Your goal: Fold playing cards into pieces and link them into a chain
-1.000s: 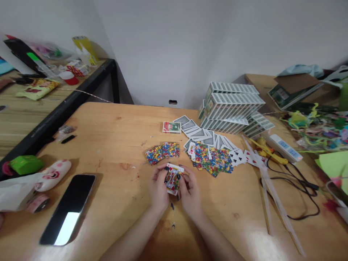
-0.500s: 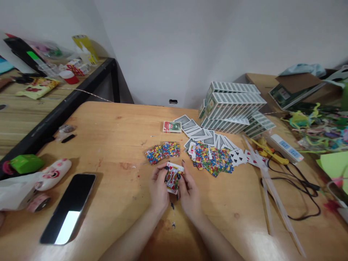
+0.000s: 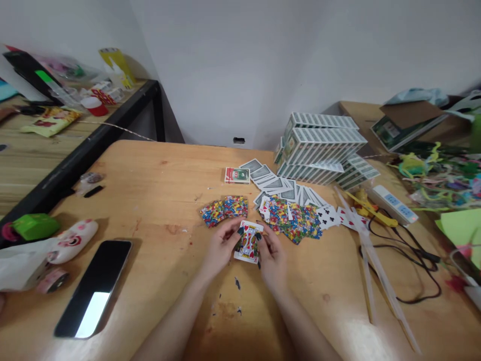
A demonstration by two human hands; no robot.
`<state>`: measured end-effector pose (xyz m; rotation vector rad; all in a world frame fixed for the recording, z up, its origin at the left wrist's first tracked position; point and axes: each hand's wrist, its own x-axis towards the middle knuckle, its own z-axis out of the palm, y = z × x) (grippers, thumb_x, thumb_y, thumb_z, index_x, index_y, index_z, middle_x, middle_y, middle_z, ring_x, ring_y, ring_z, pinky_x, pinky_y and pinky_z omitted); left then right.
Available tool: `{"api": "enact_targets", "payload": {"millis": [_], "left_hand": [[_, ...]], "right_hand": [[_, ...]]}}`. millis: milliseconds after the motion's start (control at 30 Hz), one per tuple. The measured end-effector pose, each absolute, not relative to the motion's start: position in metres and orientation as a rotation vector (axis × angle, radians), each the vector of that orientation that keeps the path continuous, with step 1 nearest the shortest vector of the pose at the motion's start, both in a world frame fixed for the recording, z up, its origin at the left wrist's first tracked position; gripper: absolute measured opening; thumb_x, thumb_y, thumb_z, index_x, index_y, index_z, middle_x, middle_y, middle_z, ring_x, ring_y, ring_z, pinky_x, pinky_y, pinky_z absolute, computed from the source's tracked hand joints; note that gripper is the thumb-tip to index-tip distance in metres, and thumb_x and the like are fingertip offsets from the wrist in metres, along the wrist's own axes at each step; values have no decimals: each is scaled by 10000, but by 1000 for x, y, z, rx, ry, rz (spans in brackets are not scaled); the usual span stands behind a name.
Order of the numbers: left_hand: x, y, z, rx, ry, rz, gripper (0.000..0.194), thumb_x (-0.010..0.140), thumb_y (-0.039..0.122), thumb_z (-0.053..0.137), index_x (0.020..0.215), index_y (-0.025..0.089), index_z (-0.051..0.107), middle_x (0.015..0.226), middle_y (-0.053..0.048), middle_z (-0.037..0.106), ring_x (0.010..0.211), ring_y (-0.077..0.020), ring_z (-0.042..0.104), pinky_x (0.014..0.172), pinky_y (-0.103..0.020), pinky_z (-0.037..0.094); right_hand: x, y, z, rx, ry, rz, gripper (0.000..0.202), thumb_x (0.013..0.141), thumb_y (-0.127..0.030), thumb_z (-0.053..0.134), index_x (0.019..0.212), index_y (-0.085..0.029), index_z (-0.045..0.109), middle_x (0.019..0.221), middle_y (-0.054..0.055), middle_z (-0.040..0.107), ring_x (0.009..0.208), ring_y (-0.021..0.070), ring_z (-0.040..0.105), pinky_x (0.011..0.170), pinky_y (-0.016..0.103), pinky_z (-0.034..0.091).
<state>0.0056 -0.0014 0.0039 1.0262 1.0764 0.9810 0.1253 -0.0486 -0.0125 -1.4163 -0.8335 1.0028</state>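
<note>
A face-up king of hearts card [image 3: 248, 243] is held between both hands. My left hand [image 3: 222, 246] grips its left edge, thumb on the face. My right hand [image 3: 272, 255] pinches the right edge the same way. Whether other cards lie beneath it cannot be seen. Just beyond are two colourful patterned card groups [image 3: 236, 206], and to the right a larger spread of such cards [image 3: 296, 219]. Behind that lie fanned grey-backed cards [image 3: 273, 184]. A red and green card box [image 3: 237, 175] rests at the fan's left end.
Stacked striped card boxes [image 3: 319, 145] stand at the back right. A power strip [image 3: 394, 204], black cable [image 3: 417, 268] and clear plastic strips [image 3: 383, 276] lie on the right. At left are a phone [image 3: 93, 288], a white toy [image 3: 73, 241] and a green object [image 3: 36, 226].
Both hands have moved slightly right and up with the king card. The hands are a little farther apart, and more of the card's face shows.
</note>
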Motion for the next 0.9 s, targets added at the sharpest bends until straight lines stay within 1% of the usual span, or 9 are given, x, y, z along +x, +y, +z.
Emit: {"api": "enact_targets", "payload": {"millis": [100,167,233,300,467,567,700,800,900], "left_hand": [[4,-2,2,1103,1045,946,301,739,220,553,1035,194,596,844,-41,648,752,-163,600,680,-262,472],[7,-7,0,1121,1039,965,300,784,235,500,1077,209,554,905,-51,639,790,-166,601,704,-273,478],[12,-12,-3,1152,1061,1027,299,802,219,468,1095,216,528,1041,-66,606,942,-178,575,818,-294,453],[15,-15,-5,1177,1069,1056,296,809,195,445,1099,214,502,1107,-70,576,1005,-178,551,866,-307,430],[17,-16,-4,1128,1063,1027,244,812,180,423,1045,206,491,1079,-60,586,961,-158,564,811,-275,443],[16,-15,-1,1089,1054,1041,200,802,186,438,990,200,504,1028,-51,608,928,-157,573,780,-262,449],[16,-14,0,1070,1042,1044,212,807,205,439,1011,197,499,1022,-52,613,924,-161,580,761,-256,454],[16,-13,-1,1084,1054,1045,253,815,228,441,1059,196,497,1086,-62,592,989,-172,557,813,-272,442],[16,-13,-3,1150,1073,1029,284,825,231,429,1099,190,489,1142,-71,568,1042,-178,531,875,-293,417]], "right_hand": [[127,-47,-10,-1364,-795,1114,419,768,-366,521,1150,-198,549,840,44,672,610,157,584,513,263,466],[128,-46,-7,-1326,-751,1195,417,763,-375,529,1142,-200,539,814,34,670,546,140,558,468,245,438],[128,-46,-6,-1302,-705,1233,408,754,-373,545,1123,-200,535,800,24,666,540,138,552,459,237,424],[129,-46,-5,-1290,-672,1245,383,742,-366,563,1087,-199,541,790,16,660,551,139,555,470,235,423],[131,-45,-7,-1261,-657,1289,274,738,-365,578,953,-197,563,692,-14,610,517,118,511,473,221,411],[131,-45,-7,-1228,-657,1325,256,735,-363,584,932,-202,560,638,-32,564,502,112,487,465,216,399],[132,-44,-3,-1183,-656,1351,320,740,-350,579,1026,-214,534,636,-40,538,487,98,453,451,204,373],[132,-44,0,-1220,-684,1337,431,743,-343,574,1145,-213,490,551,-70,458,417,76,356,392,181,295],[132,-44,2,-1248,-677,1321,450,736,-353,582,1151,-201,492,520,-79,423,406,72,335,386,179,275]]}}
